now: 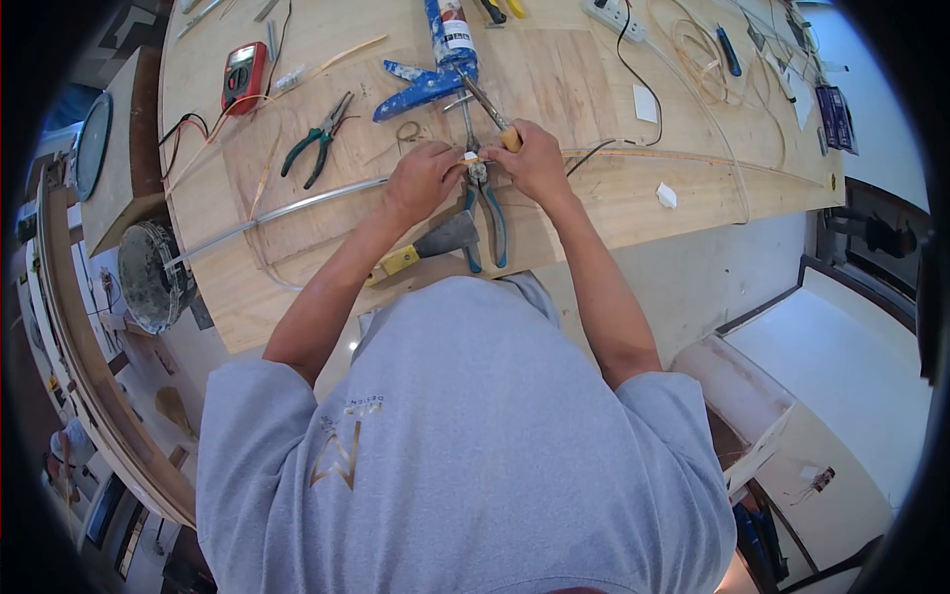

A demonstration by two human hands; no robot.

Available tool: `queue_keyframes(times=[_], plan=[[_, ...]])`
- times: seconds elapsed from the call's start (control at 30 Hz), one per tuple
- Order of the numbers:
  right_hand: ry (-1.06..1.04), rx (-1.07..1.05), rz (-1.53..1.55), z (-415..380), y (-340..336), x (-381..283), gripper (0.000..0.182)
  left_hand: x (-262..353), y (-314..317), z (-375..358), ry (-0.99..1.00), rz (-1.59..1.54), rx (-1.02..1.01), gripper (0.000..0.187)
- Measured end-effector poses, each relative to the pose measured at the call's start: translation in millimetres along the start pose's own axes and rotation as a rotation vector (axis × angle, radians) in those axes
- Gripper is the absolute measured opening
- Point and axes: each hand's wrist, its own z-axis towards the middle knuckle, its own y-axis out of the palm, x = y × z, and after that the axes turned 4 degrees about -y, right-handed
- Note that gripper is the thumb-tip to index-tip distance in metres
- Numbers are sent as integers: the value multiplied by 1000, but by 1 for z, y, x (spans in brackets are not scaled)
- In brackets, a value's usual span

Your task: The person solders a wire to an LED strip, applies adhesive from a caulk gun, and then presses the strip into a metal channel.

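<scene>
Both hands together over the tabletop (614,208), left hand (421,180) and right hand (534,163) pinching a small pale piece (473,157) above blue-handled pliers (485,213), mid-fitting, steady fingertip grip needed next.

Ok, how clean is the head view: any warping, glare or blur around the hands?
Head view: strong fisheye, so the plywood bench edge bows and the corners are black. Light is even and soft, with no harsh glare. The left hand and right hand are fairly sharp, but the small piece between them is too tiny to make out.
</scene>
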Motion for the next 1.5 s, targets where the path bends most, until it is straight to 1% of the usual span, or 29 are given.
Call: queue_keyframes(times=[0.07,0.17,0.27,0.37,0.47,0.57,0.67,0.77,0.97,1.13,1.5], plan=[[22,-1,5,0,0,0,45,0,0,0,-5,-2,5,28],[22,-5,67,-2,-2,5,37,0,4,-2,2,-9,39,25],[37,-52,150,-6,-9,0,29,1,5,-2,26,-7,81,22],[-7,-53,-79,-13,-9,-3,24,5,7,-2,11,-5,90,23],[-62,-17,-27,-15,3,10,21,5,6,-2,19,-3,87,24],[-137,50,118,-18,7,10,19,3,6,-2,36,-19,88,25],[-102,46,161,-19,7,6,18,1,7,-2,26,-19,79,26],[-179,112,83,-17,10,12,18,2,8,-1,23,-12,83,26],[-90,50,124,-21,8,11,18,1,5,2,-24,-16,44,30],[-90,99,156,-23,13,12,20,-1,4,3,-21,11,18,32],[-96,88,138,-22,13,11,21,7,15,-5,-63,31,126,35]])
